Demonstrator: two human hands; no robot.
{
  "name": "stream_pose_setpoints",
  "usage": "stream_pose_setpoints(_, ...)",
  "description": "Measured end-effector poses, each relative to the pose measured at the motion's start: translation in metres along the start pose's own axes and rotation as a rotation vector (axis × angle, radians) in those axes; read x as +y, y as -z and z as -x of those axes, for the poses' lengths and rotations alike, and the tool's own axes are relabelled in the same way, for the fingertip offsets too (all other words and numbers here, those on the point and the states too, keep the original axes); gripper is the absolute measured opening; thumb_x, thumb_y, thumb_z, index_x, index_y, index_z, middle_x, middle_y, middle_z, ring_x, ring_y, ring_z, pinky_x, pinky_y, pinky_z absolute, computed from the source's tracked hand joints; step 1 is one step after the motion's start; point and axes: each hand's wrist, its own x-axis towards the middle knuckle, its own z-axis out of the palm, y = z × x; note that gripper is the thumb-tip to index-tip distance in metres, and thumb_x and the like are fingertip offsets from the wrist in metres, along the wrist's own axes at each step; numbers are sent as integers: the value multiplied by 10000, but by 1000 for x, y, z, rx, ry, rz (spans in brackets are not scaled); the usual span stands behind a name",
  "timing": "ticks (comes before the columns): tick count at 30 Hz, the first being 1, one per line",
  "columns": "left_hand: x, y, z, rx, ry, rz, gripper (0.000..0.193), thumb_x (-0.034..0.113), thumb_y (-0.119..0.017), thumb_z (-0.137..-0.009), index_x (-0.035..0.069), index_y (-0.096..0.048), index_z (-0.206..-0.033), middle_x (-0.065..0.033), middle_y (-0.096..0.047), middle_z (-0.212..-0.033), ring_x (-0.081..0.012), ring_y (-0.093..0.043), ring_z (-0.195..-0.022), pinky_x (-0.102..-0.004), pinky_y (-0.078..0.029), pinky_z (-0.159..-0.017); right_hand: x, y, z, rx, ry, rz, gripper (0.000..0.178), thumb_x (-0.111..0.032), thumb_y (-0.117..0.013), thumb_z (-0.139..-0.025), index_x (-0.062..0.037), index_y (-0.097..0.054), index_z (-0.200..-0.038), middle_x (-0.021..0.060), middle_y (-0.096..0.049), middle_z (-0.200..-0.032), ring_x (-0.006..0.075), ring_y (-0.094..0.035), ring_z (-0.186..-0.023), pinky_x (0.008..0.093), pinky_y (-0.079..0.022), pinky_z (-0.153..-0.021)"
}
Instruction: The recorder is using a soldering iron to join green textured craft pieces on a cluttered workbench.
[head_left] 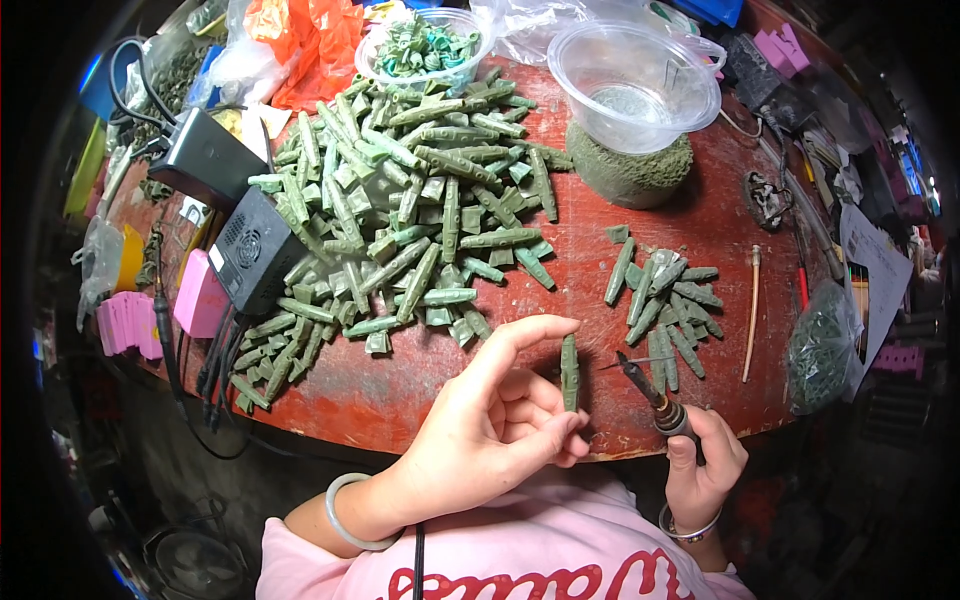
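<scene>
A slim, green, ridged stick (570,375) is held upright, pinched end to end by the left hand (500,415), near the front edge of the scuffed red table (725,225); a dark, pen-shaped tool (655,400) is gripped by the right hand (708,462). The stick is best kept steady, with skin clear of the thin tip. Space beyond is taken by a large heap of green pieces (450,205) and a small cluster of green sticks (672,298).

The desk (725,230) has a red surface, which is worn in places. On it lies a big heap of green carved pieces (450,215). To its right there are a smaller group of similar pieces (660,290), a round green block (630,182) and one thin tan stick (753,315). At the left stands a black box (255,250)
</scene>
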Motion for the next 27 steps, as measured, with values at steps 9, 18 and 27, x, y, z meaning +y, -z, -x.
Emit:
stream_pose_setpoints(9,9,2,-8,-92,-26,-624,651,-22,-639,-935,69,-328,-1500,-82,-666,-761,-134,-691,-694,-295,-571,-634,1,2,3,20,-49,-51,305,-241,-714,-943,45,-655,-1028,131,-657,-786,255,-615,-624,333,-469,-566)
stream_pose_setpoints(18,4,9,3,60,-373,-1183,715,72,-779,-836,3,-441,-1462,-57,-566,-599,-171,-569,-483,-294,-475,-495,1,3,1,14,-31,-66,296,-241,-707,-948,38,-654,-1033,123,-646,-765,252,-609,-612,333,-470,-559)
stream_pose_setpoints(27,6,14,6,54,-343,-1154,747,120,-825,-813,-2,-454,-1451,-60,-562,-606,-162,-564,-488,-294,-466,-493,2,3,-1,0,-19,-57,305,-247,-706,-950,40,-655,-1037,122,-647,-768,248,-609,-611,328,-466,-554)
